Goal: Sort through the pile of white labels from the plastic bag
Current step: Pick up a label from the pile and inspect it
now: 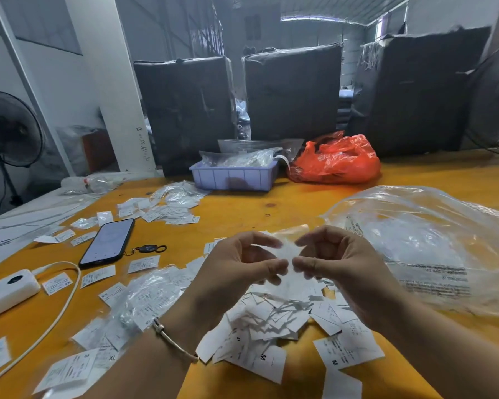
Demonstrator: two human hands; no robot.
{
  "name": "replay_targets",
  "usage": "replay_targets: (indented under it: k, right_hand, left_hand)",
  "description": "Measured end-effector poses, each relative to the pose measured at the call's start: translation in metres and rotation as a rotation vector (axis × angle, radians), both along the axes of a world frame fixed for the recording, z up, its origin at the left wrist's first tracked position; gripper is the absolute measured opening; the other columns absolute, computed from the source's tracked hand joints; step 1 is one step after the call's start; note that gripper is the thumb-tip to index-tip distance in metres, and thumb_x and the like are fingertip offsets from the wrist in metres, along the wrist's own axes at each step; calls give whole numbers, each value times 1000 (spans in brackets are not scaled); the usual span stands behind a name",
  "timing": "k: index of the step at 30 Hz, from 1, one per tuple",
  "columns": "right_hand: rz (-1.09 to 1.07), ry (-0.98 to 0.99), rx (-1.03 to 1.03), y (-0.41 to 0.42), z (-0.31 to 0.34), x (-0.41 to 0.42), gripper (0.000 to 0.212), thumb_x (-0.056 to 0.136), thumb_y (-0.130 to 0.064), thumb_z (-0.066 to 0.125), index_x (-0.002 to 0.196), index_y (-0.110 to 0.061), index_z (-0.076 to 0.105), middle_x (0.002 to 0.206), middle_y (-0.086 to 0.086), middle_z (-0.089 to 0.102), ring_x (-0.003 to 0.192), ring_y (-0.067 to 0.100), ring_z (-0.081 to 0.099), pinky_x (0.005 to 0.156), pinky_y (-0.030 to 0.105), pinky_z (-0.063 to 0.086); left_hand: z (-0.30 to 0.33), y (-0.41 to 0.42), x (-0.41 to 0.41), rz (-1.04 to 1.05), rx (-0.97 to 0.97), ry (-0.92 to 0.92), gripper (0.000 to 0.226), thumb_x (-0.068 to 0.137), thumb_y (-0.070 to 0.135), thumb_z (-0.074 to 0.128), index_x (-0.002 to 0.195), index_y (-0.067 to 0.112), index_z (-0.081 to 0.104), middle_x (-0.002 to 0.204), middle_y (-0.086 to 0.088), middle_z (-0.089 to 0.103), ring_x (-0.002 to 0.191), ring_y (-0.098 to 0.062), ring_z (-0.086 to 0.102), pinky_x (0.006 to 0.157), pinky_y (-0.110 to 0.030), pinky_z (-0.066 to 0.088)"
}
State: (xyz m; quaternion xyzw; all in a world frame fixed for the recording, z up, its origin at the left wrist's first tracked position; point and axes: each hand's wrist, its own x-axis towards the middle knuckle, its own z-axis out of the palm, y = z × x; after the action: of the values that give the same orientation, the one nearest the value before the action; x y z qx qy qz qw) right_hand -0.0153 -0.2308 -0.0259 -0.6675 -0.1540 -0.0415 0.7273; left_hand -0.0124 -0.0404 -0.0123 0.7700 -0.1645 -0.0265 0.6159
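A heap of white labels [274, 318] with size letters lies on the yellow table [300, 203] just below my hands. My left hand [236, 272] and my right hand [334, 266] are raised above the heap, fingertips facing each other. Both pinch the same blurred white label [290, 254] between thumb and fingers. A large clear plastic bag [432, 249] with printed text lies crumpled to the right of my right hand. A bracelet sits on my left wrist.
More labels and small clear bags are scattered at left. A phone [107, 243], a white power bank [7, 292] with cable, a lilac tray [234, 177] of bags and an orange bag [337, 159] are on the table. Dark wrapped bales stand behind.
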Motion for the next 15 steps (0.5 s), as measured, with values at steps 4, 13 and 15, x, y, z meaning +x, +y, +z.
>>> replay_targets:
  k: [4,13,15]
  right_hand:
    - [-124,-11,-22,-9,4,3,36,61,-15,79,93,-6,66,68,10,69,59,16,61,56,23,48]
    - [-1014,-173,-1405,-72,18,24,25,72,1,59,90,-14,68,85,11,70,78,34,63,66,31,42]
    - [-961,-114,-1460,-71,16,25,26,75,-1,57,92,-17,68,89,5,70,82,30,63,70,29,44]
  left_hand:
    - [-2,6,3,100,-6,-1,10,83,7,75,91,5,70,78,-9,76,65,-16,70,63,-26,50]
    - [1,12,5,127,-71,47,10,86,13,71,80,5,69,74,-10,75,61,-15,68,55,-19,49]
    - [2,12,5,139,-91,47,19,78,25,75,76,7,67,68,-9,72,57,-14,65,55,-19,47]
